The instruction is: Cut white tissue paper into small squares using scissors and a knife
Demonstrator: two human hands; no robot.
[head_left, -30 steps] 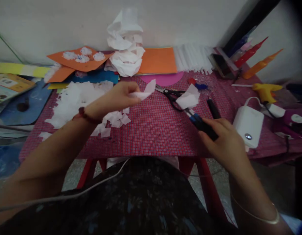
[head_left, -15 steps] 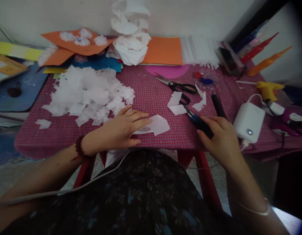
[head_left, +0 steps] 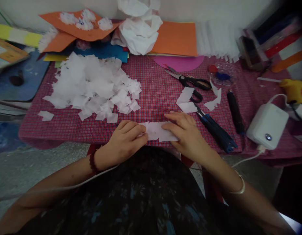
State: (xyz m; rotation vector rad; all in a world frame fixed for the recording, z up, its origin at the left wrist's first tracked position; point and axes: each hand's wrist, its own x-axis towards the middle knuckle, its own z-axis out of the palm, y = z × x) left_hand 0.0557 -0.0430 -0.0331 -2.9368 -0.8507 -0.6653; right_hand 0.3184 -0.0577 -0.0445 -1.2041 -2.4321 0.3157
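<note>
A white paper strip lies near the front edge of the table, between my hands. Its left end is pinched by the thumb and fingers of my left hand. My right hand grips the right end, index finger on top and thumb at the lower edge, other fingers stretched above. Right of it rests a blue and black craft knife, its tip near loose paper scraps. Black-handled scissors lie open farther back. A pile of small white paper pieces spreads at the left.
Crumpled white paper and orange sheets stand along the wall. On the right are a black stick-like tool, a white power bank with a cable, and a yellow glue gun. A blue board is at the left.
My right hand has let go of the craft knife, now lying on the table, and moved left to the paper. My left hand has gone from lying flat to pinching the strip.
</note>
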